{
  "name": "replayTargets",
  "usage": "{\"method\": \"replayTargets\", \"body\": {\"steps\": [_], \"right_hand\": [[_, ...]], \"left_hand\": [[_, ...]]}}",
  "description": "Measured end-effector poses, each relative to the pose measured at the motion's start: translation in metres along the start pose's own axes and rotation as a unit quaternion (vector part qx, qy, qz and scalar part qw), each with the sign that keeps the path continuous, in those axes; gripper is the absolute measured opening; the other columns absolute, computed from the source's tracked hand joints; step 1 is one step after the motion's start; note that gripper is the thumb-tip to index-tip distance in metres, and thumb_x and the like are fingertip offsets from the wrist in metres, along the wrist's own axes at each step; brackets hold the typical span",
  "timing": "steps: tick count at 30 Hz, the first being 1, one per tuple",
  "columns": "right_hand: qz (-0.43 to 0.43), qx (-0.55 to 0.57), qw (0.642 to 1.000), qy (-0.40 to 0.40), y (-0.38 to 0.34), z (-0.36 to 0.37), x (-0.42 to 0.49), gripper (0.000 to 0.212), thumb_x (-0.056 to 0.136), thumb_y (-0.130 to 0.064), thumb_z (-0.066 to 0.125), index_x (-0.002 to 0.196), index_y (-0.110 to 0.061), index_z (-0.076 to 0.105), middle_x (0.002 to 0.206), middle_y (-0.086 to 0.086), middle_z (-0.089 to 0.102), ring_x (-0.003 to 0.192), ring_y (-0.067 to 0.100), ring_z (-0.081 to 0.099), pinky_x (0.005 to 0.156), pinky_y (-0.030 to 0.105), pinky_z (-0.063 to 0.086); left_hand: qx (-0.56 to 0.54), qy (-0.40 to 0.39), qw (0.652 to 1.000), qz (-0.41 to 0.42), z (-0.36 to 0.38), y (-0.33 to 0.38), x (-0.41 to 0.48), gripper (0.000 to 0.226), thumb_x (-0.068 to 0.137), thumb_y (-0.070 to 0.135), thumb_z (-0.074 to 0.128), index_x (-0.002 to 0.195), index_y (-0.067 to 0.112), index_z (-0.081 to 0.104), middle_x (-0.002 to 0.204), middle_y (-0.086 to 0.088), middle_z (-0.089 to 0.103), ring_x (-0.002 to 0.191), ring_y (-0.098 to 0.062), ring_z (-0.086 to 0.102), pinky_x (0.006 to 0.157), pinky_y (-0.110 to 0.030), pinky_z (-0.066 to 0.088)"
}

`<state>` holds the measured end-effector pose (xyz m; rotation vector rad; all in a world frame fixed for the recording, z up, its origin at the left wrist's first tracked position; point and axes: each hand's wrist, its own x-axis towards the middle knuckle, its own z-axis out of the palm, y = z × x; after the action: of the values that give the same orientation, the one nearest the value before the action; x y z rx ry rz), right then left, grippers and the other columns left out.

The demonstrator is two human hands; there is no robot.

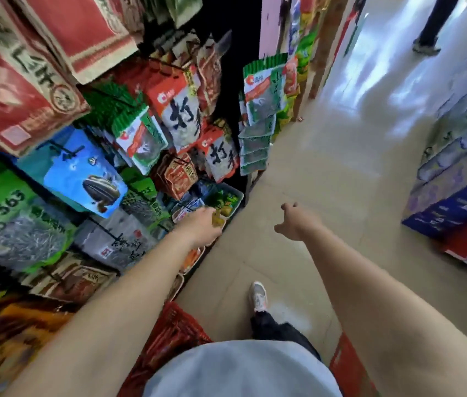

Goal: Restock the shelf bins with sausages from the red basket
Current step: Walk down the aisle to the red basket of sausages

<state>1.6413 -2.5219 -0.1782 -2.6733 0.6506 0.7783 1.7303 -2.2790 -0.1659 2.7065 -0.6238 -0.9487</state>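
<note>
The red basket (175,333) sits on the floor below me, holding red sausage packs, and my body hides part of it. My left hand (202,226) reaches down over the low shelf bins (233,196) and holds a small yellowish pack (217,219) above a bin. My right hand (293,222) hangs over the aisle floor with loosely curled fingers and nothing in it. One bin near my left wrist holds orange packs (192,257).
Hanging snack bags (180,110) crowd the shelf on the left. Stacked goods (455,179) line the right side of the aisle. A person's legs (429,30) stand far down the aisle. My shoe (258,296) is on the beige floor.
</note>
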Motion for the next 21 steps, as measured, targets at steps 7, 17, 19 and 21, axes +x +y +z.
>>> {"method": "replayTargets", "body": {"steps": [7, 17, 19, 21], "right_hand": [[-0.152, -0.106, 0.981, -0.059, -0.077, -0.049, 0.091, 0.062, 0.09, -0.046, 0.058, 0.14, -0.012, 0.045, 0.135, 0.014, 0.053, 0.121, 0.036, 0.054, 0.094, 0.044, 0.049], [-0.311, -0.232, 0.911, -0.137, -0.209, 0.027, 0.056, 0.067, 0.084, -0.043, 0.059, 0.145, -0.022, 0.039, 0.14, 0.012, 0.053, 0.123, 0.037, 0.053, 0.095, 0.044, 0.048], [-0.333, -0.262, 0.895, -0.138, -0.231, 0.052, 0.035, 0.066, 0.083, -0.043, 0.059, 0.143, -0.021, 0.041, 0.14, 0.012, 0.054, 0.121, 0.036, 0.054, 0.093, 0.044, 0.049], [-0.35, -0.274, 0.885, -0.136, -0.251, 0.077, 0.011, 0.058, 0.085, -0.042, 0.06, 0.136, -0.017, 0.047, 0.135, 0.012, 0.056, 0.119, 0.035, 0.055, 0.093, 0.044, 0.05]], "left_hand": [[-0.105, 0.018, 0.981, -0.162, 0.002, -0.036, 0.007, 0.072, 0.091, 0.051, 0.055, 0.15, 0.017, 0.035, 0.155, -0.008, 0.036, 0.135, -0.028, 0.044, 0.105, -0.04, 0.042], [-0.28, 0.08, 0.903, -0.315, 0.06, -0.11, -0.099, 0.059, 0.091, 0.043, 0.061, 0.144, 0.027, 0.041, 0.142, -0.008, 0.052, 0.121, -0.026, 0.056, 0.097, -0.036, 0.047], [-0.295, 0.089, 0.889, -0.338, 0.075, -0.125, -0.124, 0.055, 0.093, 0.039, 0.06, 0.142, 0.019, 0.042, 0.142, -0.01, 0.052, 0.124, -0.027, 0.053, 0.098, -0.032, 0.045], [-0.307, 0.095, 0.881, -0.347, 0.091, -0.141, -0.151, 0.054, 0.097, 0.032, 0.058, 0.144, 0.013, 0.041, 0.146, -0.012, 0.048, 0.13, -0.028, 0.049, 0.099, -0.03, 0.04]]}}
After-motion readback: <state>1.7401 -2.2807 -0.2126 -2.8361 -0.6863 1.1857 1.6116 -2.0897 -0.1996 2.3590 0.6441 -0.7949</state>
